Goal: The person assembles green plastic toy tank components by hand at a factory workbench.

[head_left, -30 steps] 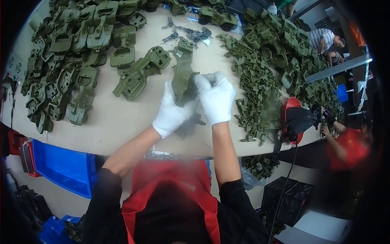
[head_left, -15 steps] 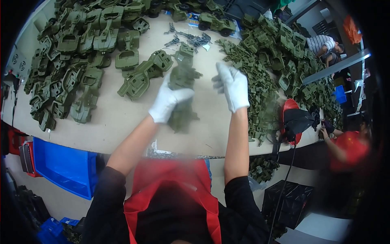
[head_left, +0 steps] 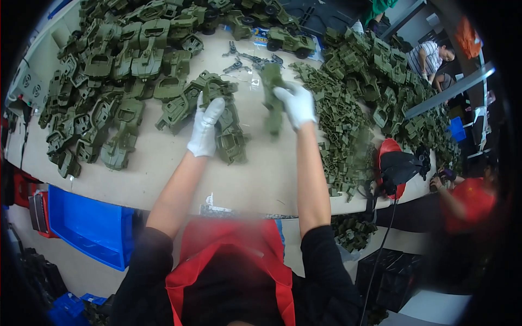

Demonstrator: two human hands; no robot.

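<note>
Both of my hands wear white gloves. My left hand (head_left: 205, 127) is closed on the left side of an olive-green plastic toy vehicle body (head_left: 232, 142), its openings showing, beside another body (head_left: 176, 111) on the table. In my right hand (head_left: 298, 105) is a second long olive-green toy vehicle part (head_left: 272, 103), held upright over the table and smeared by motion; its exact shape cannot be made out. Grey small toy gun parts (head_left: 255, 61) lie beyond my hands, and a toy vehicle with black wheels (head_left: 291, 42) stands behind them.
Heaps of green vehicle bodies (head_left: 100, 68) cover the table's left. Small green parts (head_left: 345, 119) pile up at the right, next to a red and black cap-like item (head_left: 392, 168) with a cable. A blue bin (head_left: 89, 225) stands below the left edge. Other people sit at the right.
My left hand has shifted left and slightly down with a vehicle body. My right hand, which was empty and apart, has moved left and now holds a long green part.
</note>
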